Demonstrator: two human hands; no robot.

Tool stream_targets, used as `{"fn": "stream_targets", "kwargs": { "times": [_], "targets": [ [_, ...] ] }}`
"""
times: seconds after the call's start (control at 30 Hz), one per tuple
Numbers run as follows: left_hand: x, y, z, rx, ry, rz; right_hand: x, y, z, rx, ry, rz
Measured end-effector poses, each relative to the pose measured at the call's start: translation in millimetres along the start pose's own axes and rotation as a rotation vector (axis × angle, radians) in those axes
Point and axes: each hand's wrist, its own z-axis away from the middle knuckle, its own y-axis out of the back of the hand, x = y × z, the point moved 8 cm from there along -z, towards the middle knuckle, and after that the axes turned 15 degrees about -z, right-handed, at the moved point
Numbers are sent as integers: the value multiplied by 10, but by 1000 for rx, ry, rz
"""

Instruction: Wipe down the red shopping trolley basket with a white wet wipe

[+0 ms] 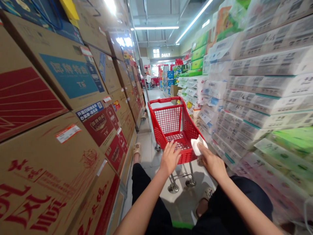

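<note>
A red plastic shopping cart (158,133) on metal legs with casters stands right in front of me, its basket holding nothing that I can see. My left hand (170,157) lies on the cart's near rim, fingers stretched out and apart. At the near right corner, my right hand (210,160) pinches a white tissue (197,145) and presses it against the rim. Part of the tissue is hidden behind my fingers.
Stacked cardboard cartons (29,156) wall the left side. Piled packs of paper tissue (264,81) rise on the right. A metal pole (146,88) stands beyond the cart on the left. Down the aisle is a person (148,78). My feet rest either side of the cart.
</note>
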Motion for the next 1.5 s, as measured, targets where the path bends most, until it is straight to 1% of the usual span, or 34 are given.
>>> {"fn": "stream_targets", "kwargs": {
  "times": [0.13,0.2,0.27,0.33,0.43,0.5,0.57,0.63,0.73,0.8,0.83,0.9,1.0,1.07,1.13,1.2,1.27,1.4,1.43,1.5],
  "targets": [
    [195,-4,-47,-23,-32,-3,-481,-221,-60,-51,76,-43],
    [226,22,-44,-39,-60,2,-562,-250,-44,-62,108,-69],
    [195,53,-29,-47,-101,19,-471,-206,-13,-59,134,-79],
    [102,66,-17,-49,-128,29,-237,-105,8,-35,122,-60],
    [-65,36,-29,-40,-113,12,146,54,-2,26,40,-16],
    [-90,-8,-60,-28,-104,-5,246,88,-24,46,-9,-13],
    [-30,-51,-102,-17,-99,-21,171,50,-40,44,-29,-30],
    [73,-74,-149,-16,-88,-29,-35,-39,-31,21,-13,-59],
    [219,-52,-201,-27,-76,-13,-366,-166,41,-16,50,-107],
    [260,-13,-216,-36,-74,6,-451,-185,117,-11,80,-125],
    [262,5,-219,-41,-82,17,-444,-175,156,-7,96,-129],
    [245,29,-218,-47,-132,35,-346,-124,229,-2,132,-127],
    [153,25,-222,-42,-218,5,-58,17,300,31,137,-90],
    [31,7,-252,-29,-176,-58,132,114,318,66,91,-49],
    [-57,-7,-289,-17,-95,-106,231,162,317,78,36,-19],
    [-45,-14,-320,-11,-40,-120,214,159,305,73,-13,-5],
    [49,-9,-346,-4,-16,-114,104,129,286,78,-39,8],
    [253,14,-394,-2,1,-112,-143,58,257,79,-10,74],
    [287,16,-406,-9,-1,-114,-156,54,258,74,-2,86],
    [327,17,-426,-25,-7,-123,-102,79,271,69,7,80]
  ]
}}
